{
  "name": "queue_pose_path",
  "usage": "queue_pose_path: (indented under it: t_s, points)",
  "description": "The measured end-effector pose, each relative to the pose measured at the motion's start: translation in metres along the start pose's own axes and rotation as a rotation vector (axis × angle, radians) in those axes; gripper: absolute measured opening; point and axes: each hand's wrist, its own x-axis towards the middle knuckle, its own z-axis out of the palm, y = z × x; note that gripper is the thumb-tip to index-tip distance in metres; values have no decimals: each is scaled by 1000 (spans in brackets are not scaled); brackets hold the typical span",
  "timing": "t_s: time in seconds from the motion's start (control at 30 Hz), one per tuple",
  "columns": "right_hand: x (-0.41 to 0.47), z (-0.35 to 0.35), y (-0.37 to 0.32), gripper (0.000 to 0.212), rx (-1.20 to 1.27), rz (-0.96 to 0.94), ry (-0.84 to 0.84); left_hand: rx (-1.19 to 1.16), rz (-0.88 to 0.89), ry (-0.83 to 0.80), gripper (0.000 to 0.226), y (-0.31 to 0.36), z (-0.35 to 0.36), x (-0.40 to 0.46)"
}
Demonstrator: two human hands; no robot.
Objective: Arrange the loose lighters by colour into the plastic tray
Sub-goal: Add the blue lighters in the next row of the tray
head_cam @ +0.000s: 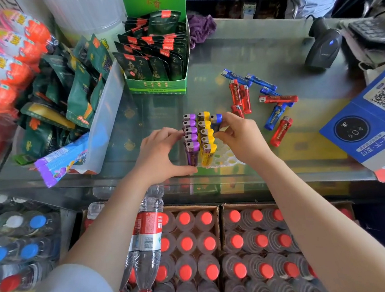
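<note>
A clear plastic tray (229,160) sits on the glass counter in front of me. A row of purple lighters (190,132) stands upright in its left column, with a row of yellow lighters (206,133) beside it. My left hand (162,153) grips the tray's left side, thumb at its near corner. A blue lighter (216,120) stands at the far end of the third column, pinched in my right hand (239,137). Loose red lighters (240,97) and blue lighters (260,81) lie scattered on the counter to the right.
A green carton of tea packets (155,56) stands behind the tray. Snack bags in a plastic bin (104,111) crowd the left. A barcode scanner (322,46) and a blue payment sign (370,116) are on the right. Bottled water crates (219,248) lie below the counter.
</note>
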Motion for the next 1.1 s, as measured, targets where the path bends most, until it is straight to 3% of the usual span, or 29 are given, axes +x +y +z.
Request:
queue_pose_path:
  t_s: [0.33,0.47,0.57,0.67,0.8,0.97,1.1]
  points:
    - [-4,12,14,20,-115,-27,151,43,-3,21,78,2,1,-1]
    - [-8,10,19,24,-157,-37,123,29,-2,33,72,3,1,-2]
    - [-14,-15,35,19,-80,59,354,14,10,51,70,3,1,-3]
    - [-13,-40,58,17,-239,297,534,2,7,56,71,5,-1,-2]
    - [-2,-53,76,33,-293,568,442,15,5,64,73,5,0,-5]
    - [9,-54,77,51,-398,636,341,28,8,62,74,5,1,-4]
    - [16,-52,75,41,-399,641,334,22,19,57,70,3,2,-3]
